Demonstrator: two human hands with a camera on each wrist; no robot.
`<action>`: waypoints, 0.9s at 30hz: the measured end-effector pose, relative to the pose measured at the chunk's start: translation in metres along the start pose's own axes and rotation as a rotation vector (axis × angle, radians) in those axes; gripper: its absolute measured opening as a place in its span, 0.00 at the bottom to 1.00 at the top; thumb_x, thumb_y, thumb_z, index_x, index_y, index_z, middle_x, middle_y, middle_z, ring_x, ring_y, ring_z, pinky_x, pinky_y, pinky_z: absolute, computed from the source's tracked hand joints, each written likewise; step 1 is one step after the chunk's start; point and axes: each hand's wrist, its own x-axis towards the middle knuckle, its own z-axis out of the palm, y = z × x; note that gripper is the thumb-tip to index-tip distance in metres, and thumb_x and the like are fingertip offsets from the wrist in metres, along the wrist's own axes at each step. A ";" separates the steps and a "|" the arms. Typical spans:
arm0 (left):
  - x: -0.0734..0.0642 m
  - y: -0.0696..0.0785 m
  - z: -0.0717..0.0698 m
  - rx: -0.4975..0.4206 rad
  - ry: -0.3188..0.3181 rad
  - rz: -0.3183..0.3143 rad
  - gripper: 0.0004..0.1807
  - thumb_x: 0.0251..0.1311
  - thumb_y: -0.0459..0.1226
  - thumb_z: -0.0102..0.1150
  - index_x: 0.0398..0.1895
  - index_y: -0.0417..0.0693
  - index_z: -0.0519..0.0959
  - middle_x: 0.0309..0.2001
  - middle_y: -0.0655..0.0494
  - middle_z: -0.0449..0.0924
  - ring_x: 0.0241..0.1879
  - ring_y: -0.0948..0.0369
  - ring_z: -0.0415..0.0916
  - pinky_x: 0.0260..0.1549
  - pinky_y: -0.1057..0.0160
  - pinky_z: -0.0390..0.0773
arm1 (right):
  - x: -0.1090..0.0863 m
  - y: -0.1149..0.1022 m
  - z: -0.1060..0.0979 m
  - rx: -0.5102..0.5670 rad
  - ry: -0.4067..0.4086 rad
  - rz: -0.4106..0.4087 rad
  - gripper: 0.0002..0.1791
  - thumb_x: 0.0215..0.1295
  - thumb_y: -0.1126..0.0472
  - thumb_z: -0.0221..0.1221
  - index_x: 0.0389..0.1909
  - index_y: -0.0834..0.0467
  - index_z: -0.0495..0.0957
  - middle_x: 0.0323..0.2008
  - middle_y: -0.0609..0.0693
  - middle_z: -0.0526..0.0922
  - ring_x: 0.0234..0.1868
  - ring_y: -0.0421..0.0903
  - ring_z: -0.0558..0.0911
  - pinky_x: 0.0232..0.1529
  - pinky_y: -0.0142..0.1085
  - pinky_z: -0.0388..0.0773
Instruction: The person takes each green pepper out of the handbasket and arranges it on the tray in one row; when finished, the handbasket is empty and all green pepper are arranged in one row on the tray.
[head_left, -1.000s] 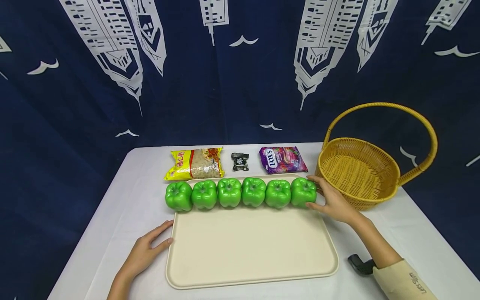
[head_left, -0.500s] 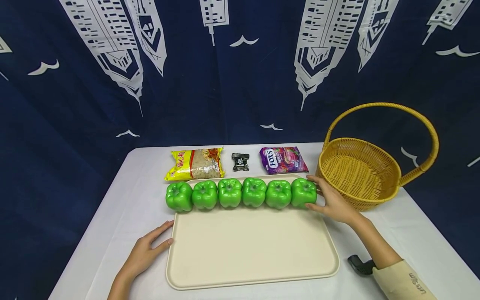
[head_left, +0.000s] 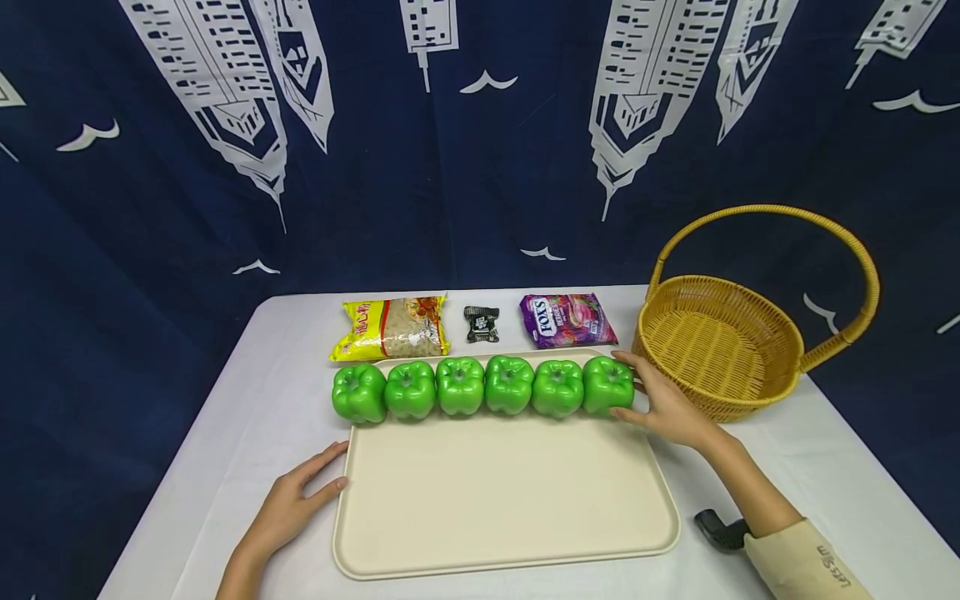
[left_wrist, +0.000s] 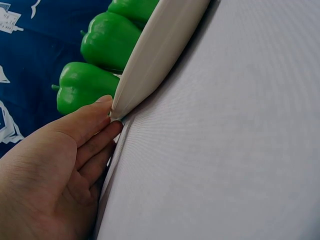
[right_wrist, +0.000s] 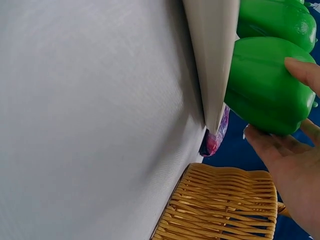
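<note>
Several green bell peppers (head_left: 509, 385) form a touching row along the far part of a cream tray (head_left: 510, 500). The leftmost pepper (head_left: 359, 393) overlaps the tray's left edge. My right hand (head_left: 667, 408) holds the rightmost pepper (head_left: 608, 385), thumb at its near side and fingers round its far right. The right wrist view shows the thumb on that pepper (right_wrist: 270, 85) and fingers against its other side. My left hand (head_left: 288, 504) touches the tray's left edge with thumb and fingers fairly straight; the left wrist view shows them at the tray's rim (left_wrist: 150, 65).
Behind the tray lie a yellow food packet (head_left: 392, 327), a small black wrapped packet (head_left: 481, 324) and a purple Fox's bag (head_left: 567, 320). A wicker basket (head_left: 720, 350) with a tall handle stands at right. A black object (head_left: 722, 531) lies beside my right forearm.
</note>
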 end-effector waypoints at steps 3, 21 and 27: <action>0.000 0.000 0.000 0.000 -0.001 0.000 0.29 0.58 0.50 0.58 0.62 0.56 0.70 0.62 0.55 0.68 0.63 0.51 0.62 0.59 0.48 0.62 | 0.000 0.001 0.001 -0.011 0.005 -0.004 0.47 0.49 0.60 0.70 0.67 0.64 0.52 0.63 0.64 0.61 0.61 0.62 0.64 0.55 0.55 0.69; -0.001 0.002 -0.002 0.001 -0.003 -0.004 0.29 0.58 0.50 0.59 0.62 0.56 0.70 0.62 0.55 0.67 0.63 0.52 0.61 0.59 0.49 0.61 | 0.000 0.002 0.003 -0.026 0.008 0.000 0.48 0.49 0.58 0.70 0.66 0.64 0.53 0.63 0.63 0.60 0.61 0.62 0.63 0.52 0.56 0.71; -0.001 0.002 0.000 0.005 -0.001 0.003 0.29 0.57 0.50 0.59 0.62 0.55 0.70 0.62 0.54 0.68 0.62 0.51 0.62 0.59 0.48 0.62 | -0.002 0.003 0.003 -0.041 0.016 0.001 0.48 0.49 0.56 0.70 0.66 0.64 0.53 0.63 0.63 0.61 0.61 0.62 0.64 0.52 0.56 0.71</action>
